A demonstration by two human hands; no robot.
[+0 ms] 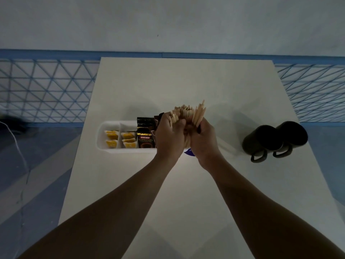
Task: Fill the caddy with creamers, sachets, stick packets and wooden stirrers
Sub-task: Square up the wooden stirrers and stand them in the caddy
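Both hands' grip clamped around wooden stirrers [188, 114], bundle upright between left hand [170, 136] and right hand [202, 140], over caddy [104, 128].

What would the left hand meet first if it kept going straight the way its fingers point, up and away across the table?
Probably the dark coffee sachets standing in the white caddy, just beyond the left hand, which clasps the wooden stirrers. Depth is unclear; it may pass above them.

White caddy [104, 131], black mugs [274, 141]
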